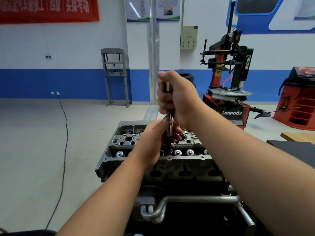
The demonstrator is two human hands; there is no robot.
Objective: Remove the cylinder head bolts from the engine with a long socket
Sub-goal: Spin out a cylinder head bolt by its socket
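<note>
1. The engine [170, 160] sits low and centre in front of the person, its cylinder head [122, 140] uppermost and uncovered, with a row of round valve tops along the near edge. A metal pipe frame [196, 200] runs across below it.
2. The long socket [170, 128] stands over the middle of the head. Its long axis is close to vertical, working end down into the head, upper end rising into the right fist. Whether it is seated on a bolt cannot be told; the left hand hides the foot of the tool.
3. The right hand [177, 97] is clamped in a fist round the tool handle [167, 86], thumb on top, directly above the socket.
4. The left hand [153, 143] pinches the socket shaft low down with curled fingers, steadying it just above the head.
5. Judged step: seating or turning the socket on a head bolt near the centre. No removed bolt is visible.
6. To do this well: keep the tool in line with the bolt's axis, let the lower hand guide without dragging, press down enough to keep full engagement, and turn evenly. Tilt risks rounding the bolt head.
7. Surroundings: a tyre changer [228, 92] stands behind, right.
</note>
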